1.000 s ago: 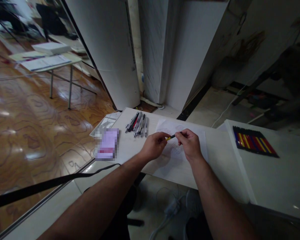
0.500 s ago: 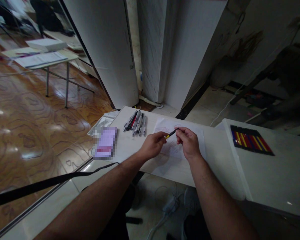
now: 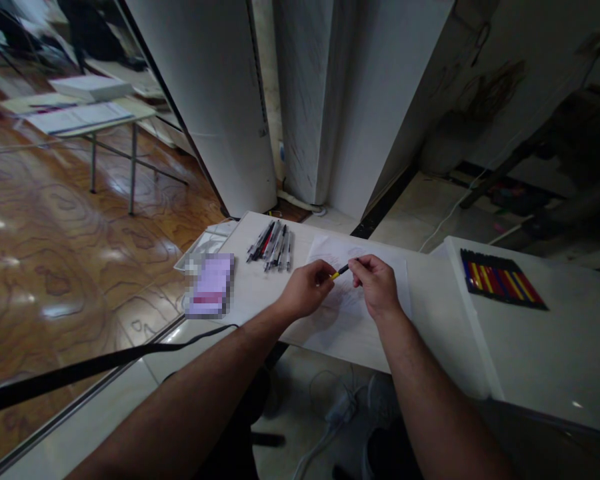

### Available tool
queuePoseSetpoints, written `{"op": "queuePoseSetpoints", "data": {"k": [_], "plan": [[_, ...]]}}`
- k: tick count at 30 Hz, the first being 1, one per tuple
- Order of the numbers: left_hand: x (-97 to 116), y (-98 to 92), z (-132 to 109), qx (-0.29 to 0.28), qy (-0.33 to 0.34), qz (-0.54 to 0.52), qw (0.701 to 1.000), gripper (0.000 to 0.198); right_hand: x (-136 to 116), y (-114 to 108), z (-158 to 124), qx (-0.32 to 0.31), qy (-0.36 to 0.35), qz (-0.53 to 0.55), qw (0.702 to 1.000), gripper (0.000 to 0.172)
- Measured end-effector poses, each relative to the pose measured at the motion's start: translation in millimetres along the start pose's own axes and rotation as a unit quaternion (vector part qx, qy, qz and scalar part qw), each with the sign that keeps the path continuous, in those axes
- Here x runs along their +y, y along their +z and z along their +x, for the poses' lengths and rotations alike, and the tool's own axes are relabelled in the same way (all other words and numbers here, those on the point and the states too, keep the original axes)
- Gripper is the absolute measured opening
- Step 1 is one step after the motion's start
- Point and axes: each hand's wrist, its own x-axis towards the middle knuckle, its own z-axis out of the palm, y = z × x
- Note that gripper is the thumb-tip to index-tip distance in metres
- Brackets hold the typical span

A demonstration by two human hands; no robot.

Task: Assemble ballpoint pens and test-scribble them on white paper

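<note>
Between my two hands is a slim pen (image 3: 342, 270), black with a yellow section. The yellow end is pinched in the fingers of my left hand (image 3: 306, 291). My right hand (image 3: 377, 283) has its fingertips closed on the black end. Both hands hover over a white sheet of paper (image 3: 401, 287) with faint reddish scribbles. To the left on the same table lies a bunch of several pens (image 3: 273, 245), mostly clear-barrelled, one with red.
A pale purple blurred-out object (image 3: 213, 283) lies at the table's (image 3: 260, 293) left edge. On the white surface (image 3: 555, 360) at the right rests a pack of coloured pens (image 3: 503, 280). Cables and a power strip (image 3: 343, 410) are on the floor below. A folding table (image 3: 80, 127) stands far left.
My right fingers have shifted slightly on the black end of the pen. Both hands remain over the paper, and the things around look the same.
</note>
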Motion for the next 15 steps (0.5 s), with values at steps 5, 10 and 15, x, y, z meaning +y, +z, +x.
{"op": "queuePoseSetpoints", "data": {"k": [5,10,15], "plan": [[-0.9,0.3,0.2,0.009,-0.01,0.007,1.0,0.017,0.1,0.4,-0.7,0.008,0.007,-0.017,1.0,0.025],[3.4,-0.4,0.5,0.002,-0.025,-0.01,1.0,0.013,-0.2,0.6,-0.4,0.002,0.013,-0.004,1.0,0.026],[3.1,-0.7,1.2,-0.033,-0.039,-0.054,0.997,0.02,0.8,-1.5,0.4,-0.023,0.017,0.029,0.999,0.027]]}}
